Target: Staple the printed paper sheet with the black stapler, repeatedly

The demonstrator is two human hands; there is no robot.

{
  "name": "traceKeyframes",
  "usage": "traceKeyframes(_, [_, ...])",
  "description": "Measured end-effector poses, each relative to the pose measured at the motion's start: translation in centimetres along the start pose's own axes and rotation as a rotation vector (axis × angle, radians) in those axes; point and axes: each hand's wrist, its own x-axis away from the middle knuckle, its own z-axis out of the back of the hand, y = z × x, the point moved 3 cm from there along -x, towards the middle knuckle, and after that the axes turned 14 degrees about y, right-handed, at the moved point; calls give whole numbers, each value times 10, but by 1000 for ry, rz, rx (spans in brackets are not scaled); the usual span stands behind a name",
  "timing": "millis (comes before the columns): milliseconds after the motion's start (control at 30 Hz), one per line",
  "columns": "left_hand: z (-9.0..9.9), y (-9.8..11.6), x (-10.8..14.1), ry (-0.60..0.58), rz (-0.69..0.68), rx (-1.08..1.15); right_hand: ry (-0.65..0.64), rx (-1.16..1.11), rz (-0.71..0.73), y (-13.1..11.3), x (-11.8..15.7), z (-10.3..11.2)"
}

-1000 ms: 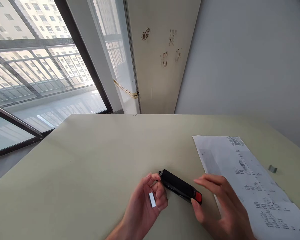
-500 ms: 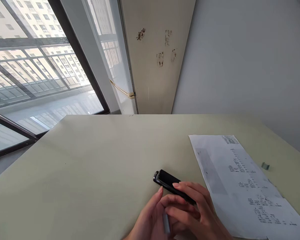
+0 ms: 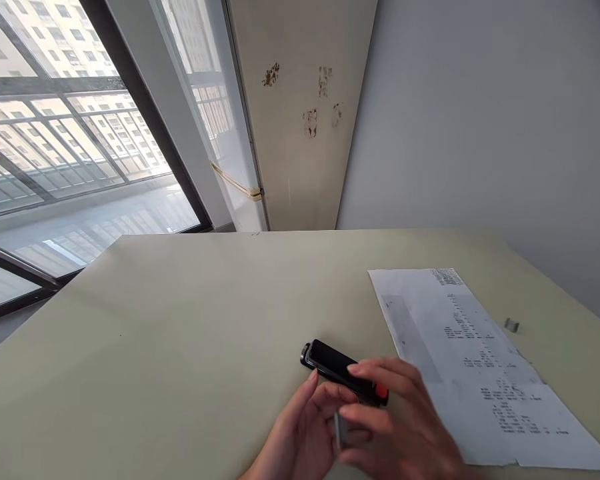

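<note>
L hand (image 3: 300, 433) loose, palm up; R hand (image 3: 405, 420) pinches staple strip (image 3: 340, 432) nr stapler (image 3: 331, 360). Worktop (image 3: 180, 333) stretches wide L; paper (image 3: 430, 333) edge close R.

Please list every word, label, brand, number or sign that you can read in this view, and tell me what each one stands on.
None can be read.
Paper sheet: rows of print, too small and blurred to read.
Dense printed patch at the sheet's far end: too small to make out.
Black object with a red end: no lettering visible.
</note>
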Motion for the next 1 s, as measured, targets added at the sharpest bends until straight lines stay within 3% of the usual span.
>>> traceKeyframes(100, [2, 1, -2, 19, -7, -43, 45, 123, -109, 25, -13, 16])
traceKeyframes(267, [2, 2, 0, 42, -8, -136, 183, 438, -271, 91, -22, 46])
traceKeyframes(400, [3, 4, 2, 73, -12, -149, 242, 654, -313, 146, -7, 81])
traceKeyframes(567, [1, 8, 4, 94, -14, -162, 169, 827, -377, 198, 25, 125])
traceKeyframes(700, [0, 8, 4, 100, -15, -179, 180, 925, -423, 220, 48, 143])
traceKeyframes(833, [2, 6, 3, 103, -17, -188, 167, 972, -434, 232, 62, 146])
traceKeyframes(1000, [1, 9, 5, 76, -46, -205, 206, 844, -419, 215, 39, 136])
